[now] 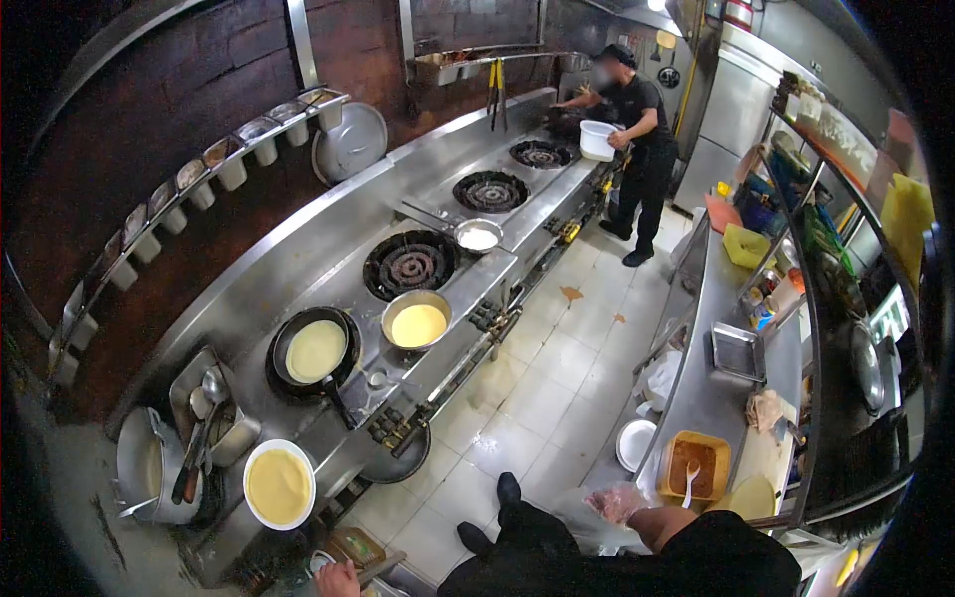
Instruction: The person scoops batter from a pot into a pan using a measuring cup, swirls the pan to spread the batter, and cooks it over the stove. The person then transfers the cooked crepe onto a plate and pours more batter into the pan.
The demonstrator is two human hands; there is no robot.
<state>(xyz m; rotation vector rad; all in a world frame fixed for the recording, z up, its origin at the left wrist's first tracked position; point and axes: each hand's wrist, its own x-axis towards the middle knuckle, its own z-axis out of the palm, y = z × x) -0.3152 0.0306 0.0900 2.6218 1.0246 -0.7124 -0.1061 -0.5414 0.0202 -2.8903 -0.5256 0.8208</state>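
At the bottom edge, my left hand (338, 579) has its fingers curled beside a small round metal rim (320, 563); what it grips is hidden. Clear plastic (574, 505) surrounds my right hand (615, 503), low on the right beside the counter; its fingers are blurred through the film. Nearby on that counter is a yellow tub (715, 450) of brown sauce with a white spoon (690, 482) in it. On the stove side stand a white tub (280, 485) of yellow batter, a frying pan (316, 350) with a pale round layer, and a metal bowl (417, 319) of yellow liquid.
A co-worker (642, 119) stands at the far burners with a white bucket (598, 140). A steel pot (149, 463) and a pan of ladles (212, 398) stand at left. Shelves (836, 259) line the right. Pan handles (338, 406) project towards the tiled aisle (527, 403).
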